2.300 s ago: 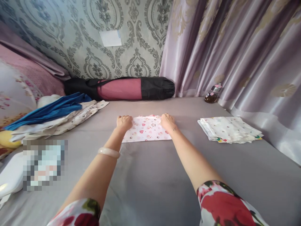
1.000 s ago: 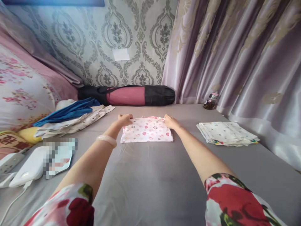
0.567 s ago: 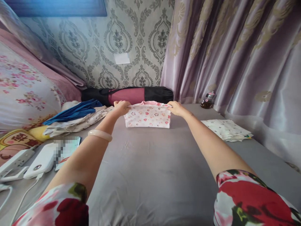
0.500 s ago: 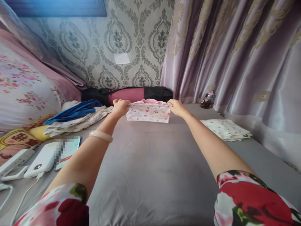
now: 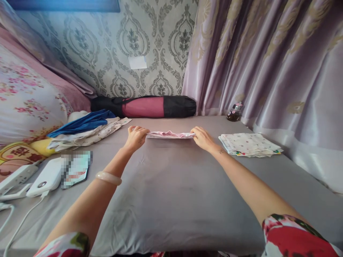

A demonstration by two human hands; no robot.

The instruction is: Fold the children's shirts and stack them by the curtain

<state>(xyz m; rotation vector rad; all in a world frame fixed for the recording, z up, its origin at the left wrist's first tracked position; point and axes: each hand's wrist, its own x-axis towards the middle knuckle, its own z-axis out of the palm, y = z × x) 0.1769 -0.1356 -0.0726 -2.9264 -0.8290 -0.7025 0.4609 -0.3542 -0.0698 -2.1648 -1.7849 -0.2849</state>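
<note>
A folded white-and-pink patterned piece of clothing (image 5: 170, 135) is stretched between my two hands, seen almost edge-on over the grey bed sheet (image 5: 171, 200). My left hand (image 5: 136, 137) pinches its left end, and a pale bangle circles that forearm. At the opposite end, my right hand (image 5: 204, 138) grips the cloth with fingers closed. Whether the cloth touches the sheet I cannot tell. Right of my right hand lies a flat stack of folded white printed cloths (image 5: 250, 144).
Blue and white clothes (image 5: 83, 125) lie heaped at the left. A red-and-black rolled bag (image 5: 143, 107) runs along the wall. Nearer left are a phone (image 5: 77, 169), a white power bank (image 5: 45, 176) and a power strip (image 5: 18, 178). A dark bottle (image 5: 234, 112) stands by the curtain (image 5: 257, 64).
Both hands have come down and closer with the clothing. Its printed front, which hung facing me, is now tipped so that mostly a thin edge shows. The view has shifted slightly.
</note>
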